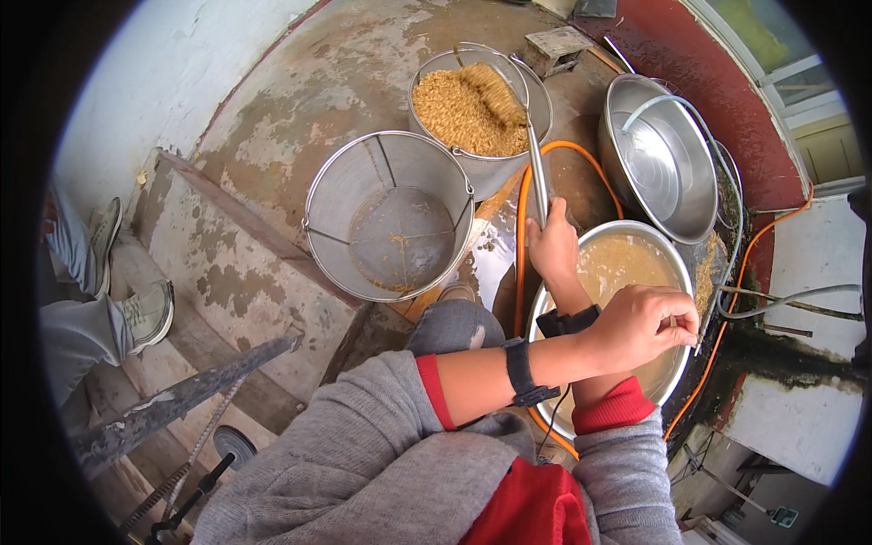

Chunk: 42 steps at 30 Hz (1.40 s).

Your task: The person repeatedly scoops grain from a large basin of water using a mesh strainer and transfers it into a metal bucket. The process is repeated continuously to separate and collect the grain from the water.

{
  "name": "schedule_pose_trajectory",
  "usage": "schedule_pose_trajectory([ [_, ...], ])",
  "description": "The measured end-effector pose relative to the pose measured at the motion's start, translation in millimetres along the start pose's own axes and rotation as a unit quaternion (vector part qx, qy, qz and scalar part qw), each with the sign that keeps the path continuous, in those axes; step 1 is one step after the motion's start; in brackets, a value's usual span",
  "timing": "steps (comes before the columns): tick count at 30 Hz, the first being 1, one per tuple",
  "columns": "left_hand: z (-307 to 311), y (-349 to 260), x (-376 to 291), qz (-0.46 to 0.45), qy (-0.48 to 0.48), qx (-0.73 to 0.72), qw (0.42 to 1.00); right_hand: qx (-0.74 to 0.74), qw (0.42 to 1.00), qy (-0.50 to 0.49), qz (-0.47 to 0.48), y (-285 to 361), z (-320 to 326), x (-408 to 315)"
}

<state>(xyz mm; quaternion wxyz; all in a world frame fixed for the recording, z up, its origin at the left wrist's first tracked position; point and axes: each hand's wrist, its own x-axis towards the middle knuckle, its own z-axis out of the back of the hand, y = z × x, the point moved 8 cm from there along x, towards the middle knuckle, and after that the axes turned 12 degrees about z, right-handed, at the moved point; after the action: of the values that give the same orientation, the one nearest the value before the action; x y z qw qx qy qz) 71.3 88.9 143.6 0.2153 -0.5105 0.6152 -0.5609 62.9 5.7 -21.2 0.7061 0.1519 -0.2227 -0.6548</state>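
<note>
My right hand (pixel 552 238) grips the metal handle of a long-handled strainer (pixel 537 170). Its head tilts over a metal bucket (pixel 475 167) heaped with wet, golden husked-looking grain (pixel 443 112). A blurred clump of grain (pixel 494 92) lies at the strainer head; whether it is falling cannot be told. My left arm crosses above the right one. My left hand (pixel 640 327) has its fingers curled and thumb drawn in, above the rim of a wide basin (pixel 674 255) of cloudy brown water (pixel 623 262). Nothing clear shows in that hand.
A second metal bucket (pixel 402 235), with a few grains inside, stands left. A steel basin (pixel 654 163) leans right, a grey hose (pixel 688 109) over its rim. An orange hose (pixel 523 225) loops past the buckets. Another person's shoes (pixel 146 317) rest on the steps, near a metal rail (pixel 184 402).
</note>
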Motion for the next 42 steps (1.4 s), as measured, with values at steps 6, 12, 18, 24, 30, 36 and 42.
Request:
schedule_pose_trajectory([
  [6,0,2,-1,0.006,0.001,0.011,1.0,0.036,0.997,-0.059,0.023,12,18,5],
  [12,-9,14,-1,0.015,0.023,0.025,0.999,0.545,0.829,0.025,-0.122,-7,5,-19],
  [18,-8,28,2,0.085,0.038,0.036,0.995,0.639,0.758,-0.072,-0.107,-73,58,-103],
  [24,-12,41,0,0.142,0.038,-0.039,0.988,0.561,0.661,-0.185,-0.463,-191,36,-339],
  [30,-16,56,8,0.121,0.03,0.033,0.992,0.578,0.483,-0.348,-0.558,-276,-22,-445],
  [36,-38,70,18,0.131,0.045,0.07,0.988,0.598,0.613,-0.118,-0.503,-239,-50,-412],
  [42,-49,80,15,0.141,0.056,0.076,0.985,0.458,0.657,-0.157,-0.577,-274,32,-523],
])
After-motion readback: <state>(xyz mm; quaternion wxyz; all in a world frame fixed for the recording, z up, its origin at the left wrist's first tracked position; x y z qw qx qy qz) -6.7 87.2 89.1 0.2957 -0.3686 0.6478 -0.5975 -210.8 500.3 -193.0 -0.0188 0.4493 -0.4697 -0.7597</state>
